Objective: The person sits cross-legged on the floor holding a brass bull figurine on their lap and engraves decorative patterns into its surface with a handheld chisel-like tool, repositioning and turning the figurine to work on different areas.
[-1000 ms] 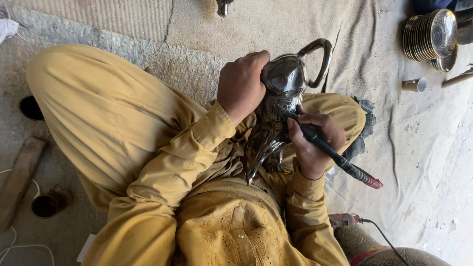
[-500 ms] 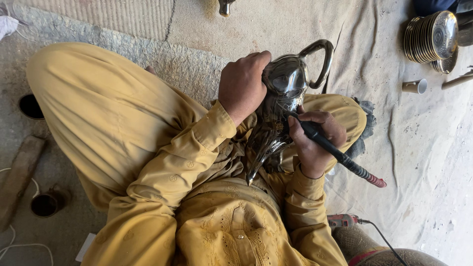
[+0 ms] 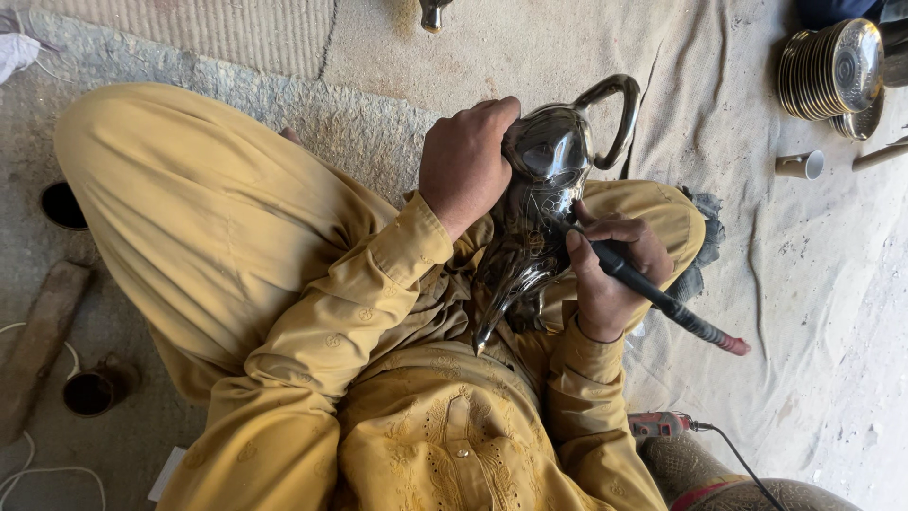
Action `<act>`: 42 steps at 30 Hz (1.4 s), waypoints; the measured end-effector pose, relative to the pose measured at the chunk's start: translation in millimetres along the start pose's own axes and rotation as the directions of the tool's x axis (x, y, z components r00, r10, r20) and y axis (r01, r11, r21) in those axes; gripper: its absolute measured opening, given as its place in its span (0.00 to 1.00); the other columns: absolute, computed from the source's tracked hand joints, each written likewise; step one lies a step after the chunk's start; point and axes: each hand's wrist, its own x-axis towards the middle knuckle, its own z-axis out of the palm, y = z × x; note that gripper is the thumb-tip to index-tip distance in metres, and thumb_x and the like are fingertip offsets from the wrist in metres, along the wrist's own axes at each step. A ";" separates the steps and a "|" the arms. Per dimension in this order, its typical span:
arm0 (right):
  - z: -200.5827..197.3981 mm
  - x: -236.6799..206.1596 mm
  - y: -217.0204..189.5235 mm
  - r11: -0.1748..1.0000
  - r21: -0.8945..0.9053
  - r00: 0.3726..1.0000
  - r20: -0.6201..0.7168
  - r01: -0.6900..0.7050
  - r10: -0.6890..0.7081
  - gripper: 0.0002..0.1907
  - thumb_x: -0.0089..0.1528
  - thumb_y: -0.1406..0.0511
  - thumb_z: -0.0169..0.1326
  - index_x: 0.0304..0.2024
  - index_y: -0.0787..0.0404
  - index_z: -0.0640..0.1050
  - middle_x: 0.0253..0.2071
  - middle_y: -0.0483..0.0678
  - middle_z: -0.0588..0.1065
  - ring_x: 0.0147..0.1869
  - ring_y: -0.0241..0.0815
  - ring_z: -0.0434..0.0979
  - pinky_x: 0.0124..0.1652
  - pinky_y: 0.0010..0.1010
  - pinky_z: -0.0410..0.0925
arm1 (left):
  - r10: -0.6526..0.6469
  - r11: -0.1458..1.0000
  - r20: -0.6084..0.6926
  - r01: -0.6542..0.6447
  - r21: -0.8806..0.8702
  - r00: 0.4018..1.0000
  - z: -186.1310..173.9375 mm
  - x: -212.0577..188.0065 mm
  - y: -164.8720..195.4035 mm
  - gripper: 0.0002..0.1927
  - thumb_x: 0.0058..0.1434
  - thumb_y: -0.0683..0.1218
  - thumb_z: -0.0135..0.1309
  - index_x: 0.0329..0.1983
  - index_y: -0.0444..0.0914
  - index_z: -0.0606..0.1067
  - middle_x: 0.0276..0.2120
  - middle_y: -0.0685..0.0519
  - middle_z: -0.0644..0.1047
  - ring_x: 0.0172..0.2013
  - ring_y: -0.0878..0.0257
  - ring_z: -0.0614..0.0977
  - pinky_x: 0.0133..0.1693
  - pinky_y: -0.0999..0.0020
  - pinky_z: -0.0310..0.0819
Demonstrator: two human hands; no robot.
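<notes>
I sit cross-legged in mustard-yellow clothes with a shiny dark metal jug [image 3: 553,156] lying in my lap, its curved handle pointing away and its spout toward my chest. My left hand [image 3: 465,163] grips the jug's body from the left side. My right hand [image 3: 610,270] holds a black pen-shaped engraving tool [image 3: 662,301] with a red end, its tip pressed against the jug's patterned side.
A stack of metal plates [image 3: 830,76] stands at the far right, with a small metal cup [image 3: 799,165] near it. A red tool with a cable [image 3: 667,423] lies by my right knee. A dark cup [image 3: 92,391] and wooden block [image 3: 43,336] sit at left.
The engraving tool's red end has drifted slightly down and right as my right hand shifts on the jug. My left hand keeps its grip.
</notes>
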 end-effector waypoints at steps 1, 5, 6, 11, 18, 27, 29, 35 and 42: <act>0.7 0.0 0.2 1.000 -0.022 1.000 0.003 -0.002 0.002 0.08 0.62 0.74 0.65 0.36 0.67 0.76 0.36 0.47 0.77 0.41 0.34 0.79 0.57 0.33 0.78 | 0.007 1.000 -0.010 -0.008 -0.007 1.000 -0.1 -0.1 0.4 0.06 0.57 0.33 0.54 0.34 0.36 0.73 0.29 0.47 0.80 0.25 0.53 0.83 0.27 0.58 0.76; 0.6 0.6 -0.6 0.994 -0.112 1.000 0.022 -0.006 0.009 0.07 0.62 0.74 0.65 0.37 0.67 0.77 0.34 0.46 0.77 0.37 0.31 0.77 0.53 0.28 0.77 | 0.009 1.000 -0.009 -0.009 -0.014 1.000 -0.8 0.0 0.9 0.07 0.56 0.33 0.55 0.36 0.35 0.74 0.29 0.46 0.80 0.25 0.52 0.83 0.26 0.58 0.76; 0.0 1.2 -1.1 0.991 -0.134 0.999 0.030 -0.005 0.009 0.07 0.62 0.74 0.66 0.37 0.67 0.78 0.33 0.46 0.77 0.36 0.30 0.76 0.52 0.26 0.76 | 0.015 1.000 -0.015 -0.015 -0.009 1.000 -0.9 0.0 1.1 0.07 0.56 0.33 0.55 0.36 0.35 0.74 0.29 0.46 0.80 0.25 0.52 0.83 0.26 0.58 0.76; 1.2 4.0 -3.1 0.983 -0.184 0.999 0.050 0.001 0.008 0.07 0.60 0.73 0.68 0.36 0.68 0.80 0.32 0.45 0.77 0.32 0.28 0.73 0.45 0.21 0.72 | -0.003 1.000 -0.007 0.003 0.008 1.000 -1.2 0.0 1.6 0.06 0.57 0.33 0.56 0.35 0.35 0.74 0.28 0.47 0.80 0.25 0.52 0.84 0.26 0.57 0.76; 4.0 5.7 -3.1 0.985 -0.171 0.998 0.063 0.027 -0.016 0.08 0.63 0.74 0.67 0.39 0.67 0.79 0.35 0.45 0.79 0.35 0.28 0.77 0.43 0.17 0.72 | -0.004 1.000 0.000 0.004 0.002 1.000 0.8 0.5 -0.1 0.06 0.57 0.33 0.55 0.34 0.35 0.73 0.27 0.47 0.80 0.24 0.54 0.83 0.26 0.58 0.76; 1.6 3.2 0.6 0.989 -0.145 1.000 0.022 -0.012 0.016 0.07 0.61 0.75 0.66 0.36 0.67 0.78 0.33 0.44 0.78 0.36 0.29 0.77 0.47 0.23 0.76 | -0.030 1.000 0.030 0.029 0.011 0.999 2.5 0.6 -1.9 0.05 0.58 0.33 0.55 0.32 0.36 0.73 0.26 0.47 0.79 0.22 0.55 0.82 0.25 0.58 0.75; 1.6 2.8 1.3 0.994 -0.110 1.000 0.025 0.012 -0.009 0.07 0.61 0.75 0.65 0.36 0.67 0.78 0.35 0.45 0.77 0.36 0.29 0.77 0.51 0.26 0.78 | -0.026 1.000 0.028 0.026 0.009 0.999 2.0 0.8 -1.6 0.05 0.57 0.33 0.55 0.32 0.36 0.73 0.26 0.47 0.79 0.22 0.55 0.82 0.25 0.58 0.75; 3.3 2.6 1.7 0.993 -0.119 1.000 0.000 -0.012 0.012 0.07 0.61 0.75 0.65 0.36 0.67 0.77 0.33 0.45 0.77 0.37 0.30 0.76 0.52 0.28 0.78 | -0.028 1.000 0.022 0.028 0.002 0.999 -0.9 0.2 -0.1 0.06 0.56 0.34 0.55 0.32 0.36 0.73 0.26 0.47 0.79 0.23 0.52 0.83 0.26 0.56 0.75; 0.9 1.3 7.6 0.980 -0.198 1.000 -0.031 -0.012 0.007 0.10 0.61 0.75 0.67 0.35 0.66 0.76 0.29 0.42 0.73 0.29 0.26 0.65 0.30 0.15 0.58 | -0.028 1.000 0.020 0.029 -0.012 0.999 1.6 0.8 -1.1 0.06 0.58 0.33 0.55 0.32 0.36 0.73 0.27 0.47 0.79 0.23 0.54 0.83 0.25 0.58 0.75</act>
